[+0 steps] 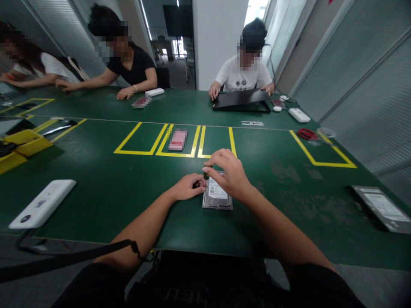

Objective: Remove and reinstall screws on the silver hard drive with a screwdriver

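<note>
A silver hard drive point(217, 202) with a white label lies flat on the green table in front of me. My right hand point(229, 173) is above its upper part, thumb and fingers pinched on the dark handle of a small screwdriver point(206, 174) held upright at the drive's left edge. The screwdriver's tip is hidden. My left hand point(189, 187) rests at the drive's left side, fingers curled and fingertips against that edge close under the screwdriver. Whether those fingertips also hold something small cannot be seen.
Another hard drive point(383, 208) lies at the right. A white power bank-like device point(43, 203) and yellow bins point(30, 143) are at the left. Yellow tape outlines point(136, 152), a pink phone-like object point(177, 140) and red-handled scissors point(307, 134) are farther off. People sit across the table.
</note>
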The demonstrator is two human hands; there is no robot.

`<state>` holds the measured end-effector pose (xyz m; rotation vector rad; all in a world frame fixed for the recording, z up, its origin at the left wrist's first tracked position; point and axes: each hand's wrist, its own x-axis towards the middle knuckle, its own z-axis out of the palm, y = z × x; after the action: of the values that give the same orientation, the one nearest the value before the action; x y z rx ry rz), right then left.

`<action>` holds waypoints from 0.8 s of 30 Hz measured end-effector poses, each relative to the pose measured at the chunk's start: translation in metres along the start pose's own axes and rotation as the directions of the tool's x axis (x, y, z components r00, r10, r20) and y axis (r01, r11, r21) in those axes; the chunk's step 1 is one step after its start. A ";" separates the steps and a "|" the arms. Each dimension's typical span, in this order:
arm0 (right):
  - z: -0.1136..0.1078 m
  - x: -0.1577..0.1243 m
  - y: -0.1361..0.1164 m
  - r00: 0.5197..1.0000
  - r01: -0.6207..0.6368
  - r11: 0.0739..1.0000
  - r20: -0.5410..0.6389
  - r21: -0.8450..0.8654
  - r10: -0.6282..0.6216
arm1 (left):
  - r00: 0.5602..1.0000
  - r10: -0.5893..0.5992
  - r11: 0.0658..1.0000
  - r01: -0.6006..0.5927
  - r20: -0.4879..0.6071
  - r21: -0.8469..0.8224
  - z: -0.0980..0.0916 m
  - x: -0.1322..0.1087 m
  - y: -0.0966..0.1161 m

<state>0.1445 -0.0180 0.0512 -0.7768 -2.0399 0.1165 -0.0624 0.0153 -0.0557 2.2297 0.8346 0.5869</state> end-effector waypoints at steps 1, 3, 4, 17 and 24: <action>0.000 0.000 0.000 1.000 0.002 1.000 0.002 -0.003 -0.002 | 1.000 0.001 1.000 -0.001 -0.002 0.003 0.000 0.000 0.000; 0.000 0.000 0.000 1.000 0.003 1.000 0.002 -0.009 -0.003 | 1.000 0.004 1.000 -0.004 -0.004 0.009 0.000 0.000 0.000; 0.000 0.000 0.000 1.000 0.006 1.000 0.001 -0.012 -0.006 | 1.000 0.005 1.000 -0.005 -0.006 0.012 0.000 0.000 0.000; 0.000 0.001 -0.001 1.000 0.016 0.999 0.016 0.041 -0.017 | 1.000 0.012 1.000 -0.011 -0.009 0.029 0.001 0.000 -0.002; 0.002 -0.001 0.001 0.999 -0.033 0.999 -0.004 0.031 0.033 | 1.000 0.007 0.999 -0.007 -0.009 0.033 0.002 0.000 -0.002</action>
<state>0.1437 -0.0170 0.0492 -0.7907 -2.0169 0.1646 -0.0621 0.0156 -0.0587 2.2618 0.8471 0.5917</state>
